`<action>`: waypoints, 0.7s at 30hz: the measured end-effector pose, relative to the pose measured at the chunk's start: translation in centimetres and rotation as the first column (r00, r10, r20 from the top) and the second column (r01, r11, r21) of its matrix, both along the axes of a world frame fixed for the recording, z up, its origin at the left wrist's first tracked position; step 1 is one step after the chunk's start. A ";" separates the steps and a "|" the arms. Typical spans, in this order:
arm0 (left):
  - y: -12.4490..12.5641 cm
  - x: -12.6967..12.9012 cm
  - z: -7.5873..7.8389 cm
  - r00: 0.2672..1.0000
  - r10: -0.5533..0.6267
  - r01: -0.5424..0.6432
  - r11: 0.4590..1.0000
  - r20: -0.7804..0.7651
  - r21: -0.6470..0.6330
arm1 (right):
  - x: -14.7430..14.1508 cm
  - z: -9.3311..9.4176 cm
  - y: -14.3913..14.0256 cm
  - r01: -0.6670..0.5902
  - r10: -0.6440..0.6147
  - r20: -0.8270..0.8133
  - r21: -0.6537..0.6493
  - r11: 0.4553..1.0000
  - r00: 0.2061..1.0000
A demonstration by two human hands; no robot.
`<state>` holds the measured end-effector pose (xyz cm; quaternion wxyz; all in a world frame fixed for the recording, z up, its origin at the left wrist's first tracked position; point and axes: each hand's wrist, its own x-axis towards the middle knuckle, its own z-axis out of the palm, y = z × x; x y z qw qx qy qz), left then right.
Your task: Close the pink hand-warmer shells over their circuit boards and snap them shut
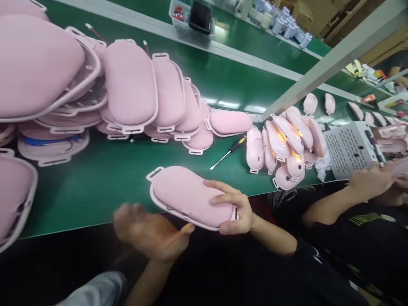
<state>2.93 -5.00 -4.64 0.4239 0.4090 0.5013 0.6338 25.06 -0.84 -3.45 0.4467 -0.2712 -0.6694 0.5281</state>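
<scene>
One pink shell is clamped in the right hand over the counter's near edge. Beside it, the left hand is blurred, its grip unclear.

A green worktop carries a screwdriver, overlapping pink shells to its left, piled pink cases to its right.

Pink oblong case, pale-rimmed, held tilted
</scene>
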 end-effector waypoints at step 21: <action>1.0 0.2 2.6 0.928 0.039 -0.040 0.999 0.370 -0.003 | -2.6 5.1 3.9 -0.208 0.085 0.368 0.309 0.928 0.926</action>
